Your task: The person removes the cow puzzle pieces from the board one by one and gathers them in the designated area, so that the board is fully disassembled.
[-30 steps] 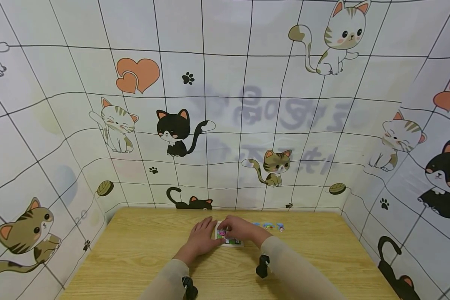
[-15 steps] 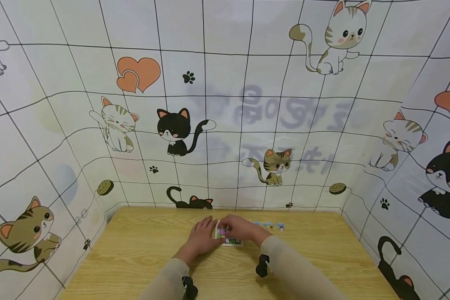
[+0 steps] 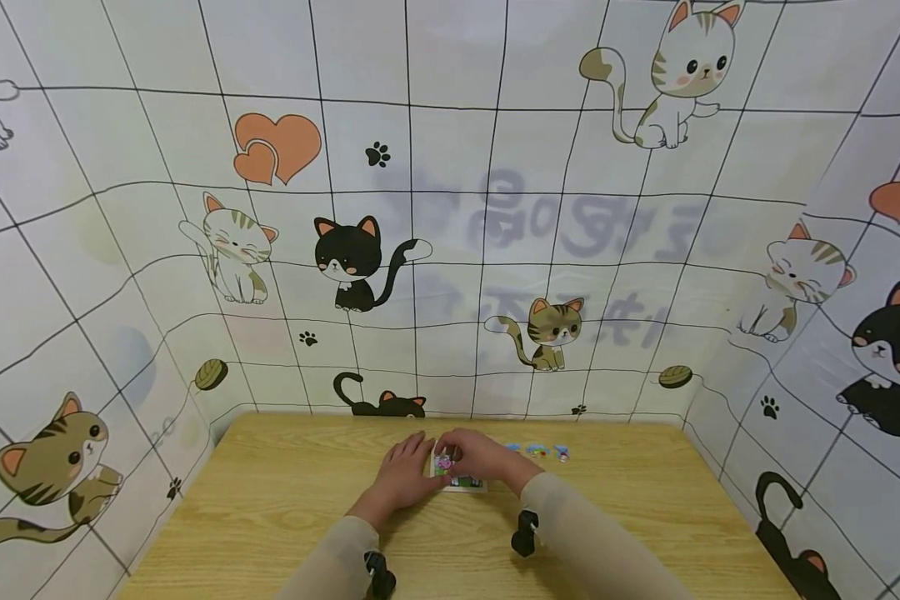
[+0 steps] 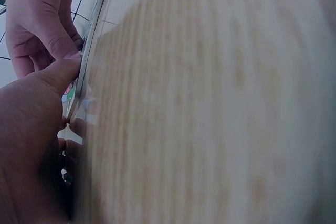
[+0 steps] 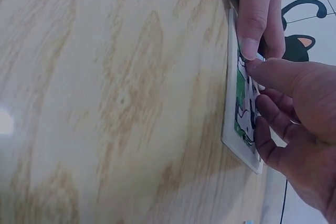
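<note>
A small picture puzzle board (image 3: 467,489) with a white border lies on the table; green, pink and black show in its picture. My left hand (image 3: 403,477) rests along its left side, fingers straight, with the thumb on the border. Over the board's upper right my right hand (image 3: 486,457) is bent, fingertips down on the picture. In the right wrist view the right thumb (image 5: 281,74) meets the left thumb (image 5: 252,27) at the picture, and the other right fingers curl onto the board. Whether the right fingertips pinch a piece is hidden.
Several small blue-toned puzzle pieces (image 3: 537,451) lie in a row right of the board, partly behind my right wrist. The wooden table (image 3: 270,500) meets a cat-print cloth wall (image 3: 450,350) at the back and sides.
The right fingers have shifted slightly over the board, and a little more of the pink figure shows. The left hand stays in place.
</note>
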Action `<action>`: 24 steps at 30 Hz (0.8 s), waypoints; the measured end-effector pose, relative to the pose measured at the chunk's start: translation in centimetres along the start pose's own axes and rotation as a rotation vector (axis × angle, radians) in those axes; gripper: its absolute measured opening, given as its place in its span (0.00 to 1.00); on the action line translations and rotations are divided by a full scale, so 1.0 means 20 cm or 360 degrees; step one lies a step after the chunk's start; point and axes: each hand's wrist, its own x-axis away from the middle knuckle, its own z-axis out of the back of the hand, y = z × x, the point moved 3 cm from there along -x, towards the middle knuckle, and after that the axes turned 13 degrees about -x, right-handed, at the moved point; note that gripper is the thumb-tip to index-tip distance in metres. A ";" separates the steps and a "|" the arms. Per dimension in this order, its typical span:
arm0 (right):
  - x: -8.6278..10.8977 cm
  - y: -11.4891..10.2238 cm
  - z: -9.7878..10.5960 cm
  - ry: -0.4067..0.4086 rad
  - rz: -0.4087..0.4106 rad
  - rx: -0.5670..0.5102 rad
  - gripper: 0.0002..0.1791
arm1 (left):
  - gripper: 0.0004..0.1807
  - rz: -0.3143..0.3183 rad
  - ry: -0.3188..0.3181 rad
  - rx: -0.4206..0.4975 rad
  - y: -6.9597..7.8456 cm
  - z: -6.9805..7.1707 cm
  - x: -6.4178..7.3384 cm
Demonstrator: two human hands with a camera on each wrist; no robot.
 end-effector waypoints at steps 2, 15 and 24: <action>-0.01 0.01 0.00 0.0015 0.0004 0.0010 0.19 | 0.49 0.0000 -0.0006 0.0001 0.00 0.00 0.00; -0.02 0.05 -0.01 0.0078 0.0027 0.0080 0.17 | 0.50 -0.0011 -0.0007 -0.0017 0.01 0.01 0.01; 0.00 0.08 0.00 0.0108 0.0071 0.0119 0.17 | 0.51 -0.0009 -0.0015 -0.0026 0.02 0.03 0.02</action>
